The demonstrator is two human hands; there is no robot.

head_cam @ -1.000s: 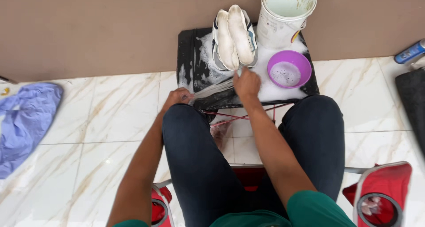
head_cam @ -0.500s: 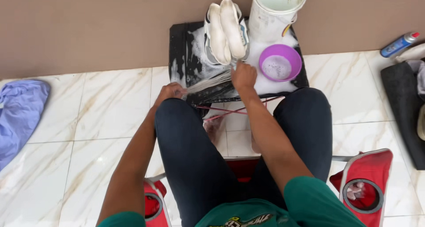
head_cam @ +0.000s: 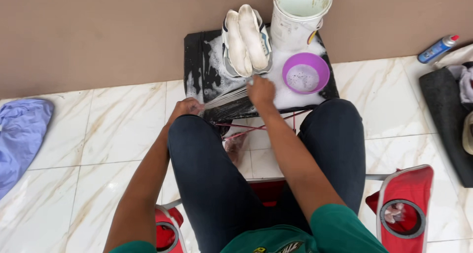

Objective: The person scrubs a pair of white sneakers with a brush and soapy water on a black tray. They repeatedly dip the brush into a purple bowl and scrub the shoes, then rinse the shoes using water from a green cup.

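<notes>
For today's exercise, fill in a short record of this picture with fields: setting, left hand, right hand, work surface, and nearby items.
setting: marble-tiled floor by a brown wall, person seated
left hand: grips one end of stretched white laces
right hand: grips the other end
work surface: black soapy board
nearby items: pair of white shoes, white bucket, purple bowl, blue cloth, spray can

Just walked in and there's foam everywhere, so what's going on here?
A seated person is stretching a bundle of pale shoelaces between the left hand and right hand, over a soapy black board. A pair of white sneakers lies sole-up on the board, beside a white bucket and a purple bowl of sudsy water. A blue cloth lies on the tiled floor to the left.
</notes>
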